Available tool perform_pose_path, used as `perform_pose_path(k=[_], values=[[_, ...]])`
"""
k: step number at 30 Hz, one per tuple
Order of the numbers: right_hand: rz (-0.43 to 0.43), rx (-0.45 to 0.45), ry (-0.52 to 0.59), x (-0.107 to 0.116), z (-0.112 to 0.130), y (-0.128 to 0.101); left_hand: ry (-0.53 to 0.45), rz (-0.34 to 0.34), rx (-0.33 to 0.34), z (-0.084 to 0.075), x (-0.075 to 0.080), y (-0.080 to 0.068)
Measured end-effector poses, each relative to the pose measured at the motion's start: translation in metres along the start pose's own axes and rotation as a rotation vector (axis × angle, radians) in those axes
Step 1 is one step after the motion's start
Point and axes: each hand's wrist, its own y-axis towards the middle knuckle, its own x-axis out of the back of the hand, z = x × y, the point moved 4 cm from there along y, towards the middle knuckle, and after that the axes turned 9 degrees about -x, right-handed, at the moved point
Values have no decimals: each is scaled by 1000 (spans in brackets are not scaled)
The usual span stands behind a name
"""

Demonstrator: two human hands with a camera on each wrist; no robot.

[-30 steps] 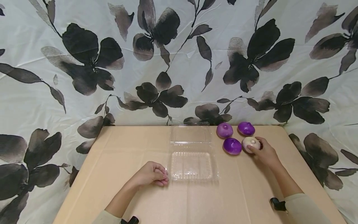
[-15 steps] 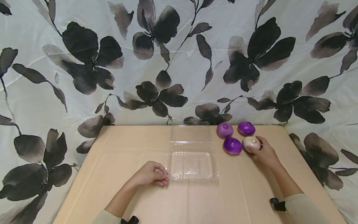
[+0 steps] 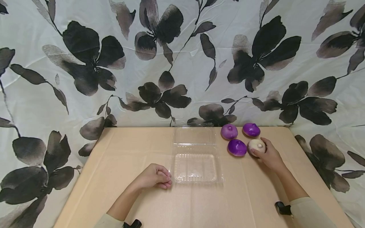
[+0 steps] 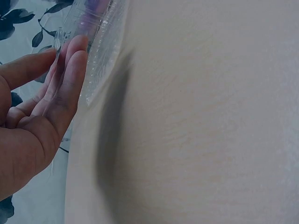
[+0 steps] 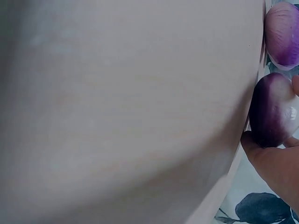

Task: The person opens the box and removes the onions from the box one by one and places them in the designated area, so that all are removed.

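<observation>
An open clear plastic clamshell container (image 3: 195, 167) lies on the table, its lid (image 3: 195, 136) folded out toward the back. My left hand (image 3: 155, 177) pinches its left edge between thumb and fingers; the rim (image 4: 58, 39) shows between them in the left wrist view. To the right, my right hand (image 3: 269, 155) grips a pale onion (image 3: 256, 146), thumb and fingers at its sides. In the right wrist view this onion (image 5: 271, 109) looks purple on its lower part. Close beside it sit a dark purple onion (image 3: 237, 148), a dull purple onion (image 3: 229, 131) and a glossy purple onion (image 3: 251, 129).
The light wooden-toned table (image 3: 114, 152) ends at a back edge just behind the onions and the lid. A white cloth (image 3: 205, 72) with dark flowers hangs behind it and shows at both sides. Black wrist cameras (image 3: 283, 208) sit at the sleeves.
</observation>
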Motion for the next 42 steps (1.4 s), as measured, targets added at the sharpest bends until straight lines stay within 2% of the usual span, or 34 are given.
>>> perform_pose_path(k=[34, 42], values=[[-10, 18, 5, -1, -1, 17, 4, -3, -9, -1, -1, 6], [-1, 15, 8, 2, -1, 20, 5, -24, 3, -1, -1, 8]])
